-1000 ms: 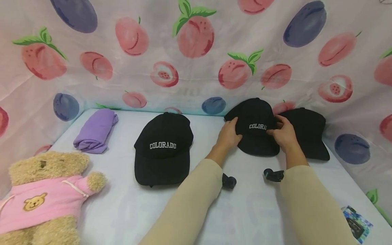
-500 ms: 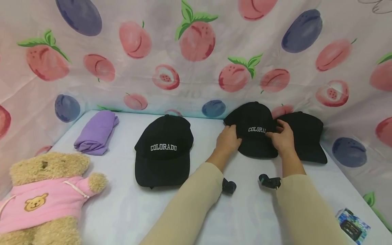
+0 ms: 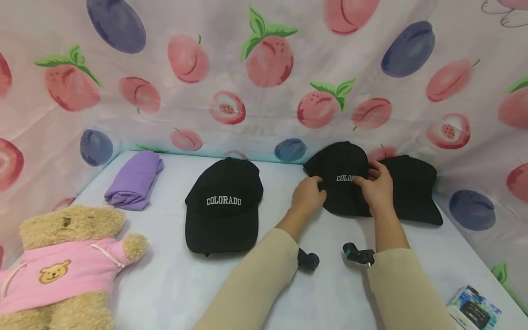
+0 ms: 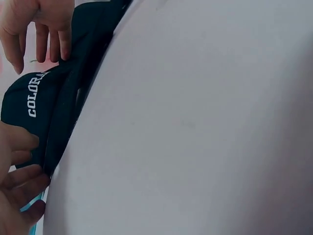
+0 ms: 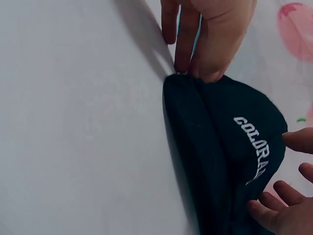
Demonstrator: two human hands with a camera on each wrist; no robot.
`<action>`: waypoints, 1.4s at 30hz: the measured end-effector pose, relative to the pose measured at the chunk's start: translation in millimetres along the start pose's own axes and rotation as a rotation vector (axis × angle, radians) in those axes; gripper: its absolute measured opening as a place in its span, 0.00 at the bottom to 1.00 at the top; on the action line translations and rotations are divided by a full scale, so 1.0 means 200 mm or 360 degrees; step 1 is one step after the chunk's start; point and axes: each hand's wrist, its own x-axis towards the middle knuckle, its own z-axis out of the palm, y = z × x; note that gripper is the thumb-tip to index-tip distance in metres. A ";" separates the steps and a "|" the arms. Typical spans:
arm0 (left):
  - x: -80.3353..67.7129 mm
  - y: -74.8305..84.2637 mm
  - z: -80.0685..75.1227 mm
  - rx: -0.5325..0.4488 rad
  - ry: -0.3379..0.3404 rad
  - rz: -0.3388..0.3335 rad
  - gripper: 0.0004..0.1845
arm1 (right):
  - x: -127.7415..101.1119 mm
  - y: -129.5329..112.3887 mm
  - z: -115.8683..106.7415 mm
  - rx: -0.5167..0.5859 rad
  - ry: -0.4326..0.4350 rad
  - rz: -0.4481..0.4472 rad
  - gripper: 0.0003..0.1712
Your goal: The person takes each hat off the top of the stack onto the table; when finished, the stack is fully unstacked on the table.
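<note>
A black cap lettered COLORADO [image 3: 340,195] sits at the back right of the white surface [image 3: 165,279], overlapping a second black cap [image 3: 412,190] on its right. My left hand [image 3: 309,195] grips the lettered cap's left edge. My right hand [image 3: 373,188] holds its right side, thumb over the last letters. The left wrist view has the cap [image 4: 44,107] between my left hand [image 4: 19,188] below and my right hand [image 4: 39,29] above. From the right wrist, my left hand [image 5: 205,34] pinches the cap [image 5: 230,147] at its rim, and my right hand [image 5: 288,205] curls at its crown.
Another black COLORADO cap [image 3: 224,206] lies mid-surface. A folded purple cloth [image 3: 134,181] is back left, a teddy bear in a pink hoodie [image 3: 62,266] front left, a small printed packet [image 3: 474,307] front right. Fruit-print fabric walls [image 3: 264,91] close in three sides.
My right hand has slid left over the cap's lettering, hiding more letters. Both hands have drawn slightly closer together on the cap, which sits a bit lower and farther back.
</note>
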 end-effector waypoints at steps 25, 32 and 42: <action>-0.15 -0.05 -0.11 -0.0312 -0.0056 0.0133 0.22 | -0.18 -0.06 0.08 0.0050 -0.0084 -0.0074 0.40; -0.19 -0.08 -0.15 -0.0330 -0.0045 0.0122 0.22 | -0.23 -0.06 0.13 0.0069 -0.0190 -0.0123 0.36; -0.23 -0.12 -0.18 -0.0421 0.0010 0.0156 0.24 | -0.28 -0.08 0.17 0.0091 -0.0250 -0.0139 0.35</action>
